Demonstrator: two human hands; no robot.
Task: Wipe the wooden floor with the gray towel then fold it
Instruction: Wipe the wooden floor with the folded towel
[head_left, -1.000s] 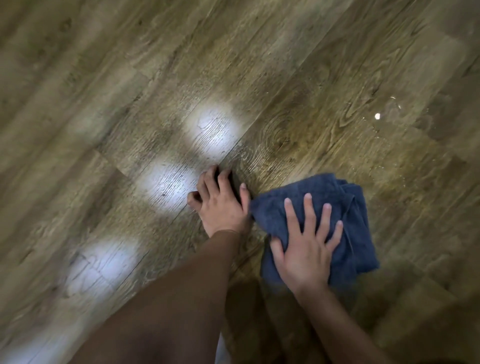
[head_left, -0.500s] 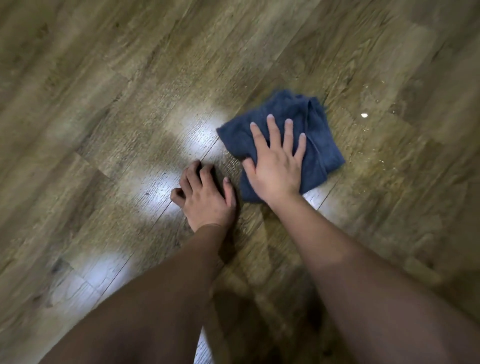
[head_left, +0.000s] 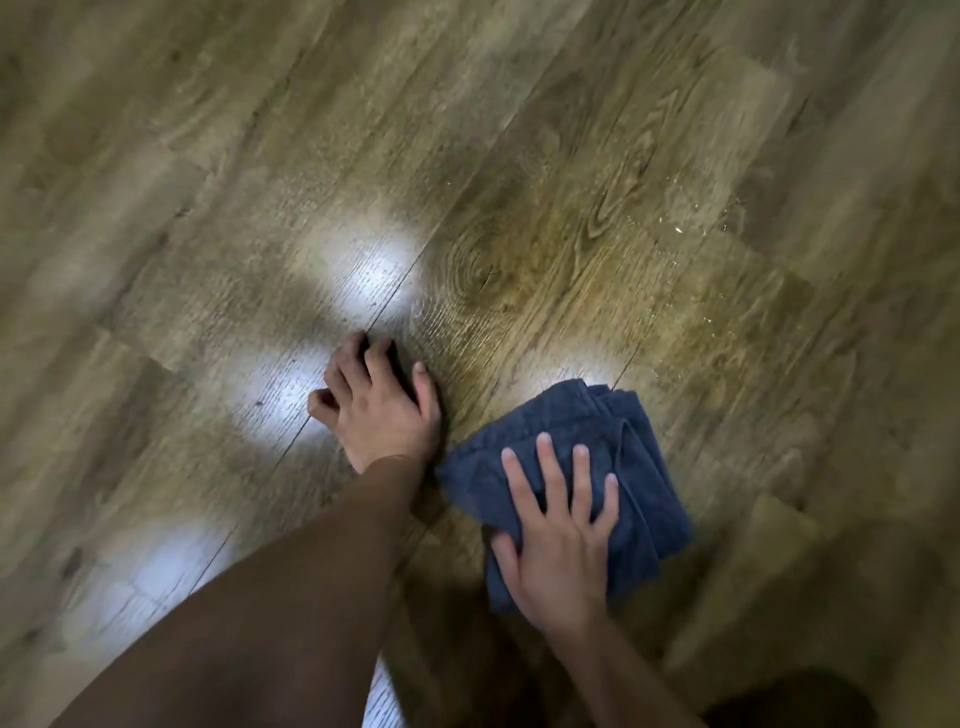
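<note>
The towel (head_left: 618, 447) looks dark blue-gray and lies bunched in loose folds on the wooden floor (head_left: 519, 218), right of centre. My right hand (head_left: 558, 530) presses flat on its near half, fingers straight and spread. My left hand (head_left: 376, 402) rests on the bare planks just left of the towel, propped on bent fingers with the thumb stretched toward the cloth. It holds nothing. Both forearms reach in from the bottom edge.
Brown wood-grain planks run diagonally across the whole view. Bright light patches (head_left: 363, 270) reflect off the boards left of centre. Small pale specks (head_left: 675, 226) lie scattered on the floor at the upper right. A dark shape (head_left: 795, 701) sits at the bottom right corner.
My right hand has dragged the towel back toward me and to the right, after pushing it away half a second ago. My left hand has stayed planted on the floor.
</note>
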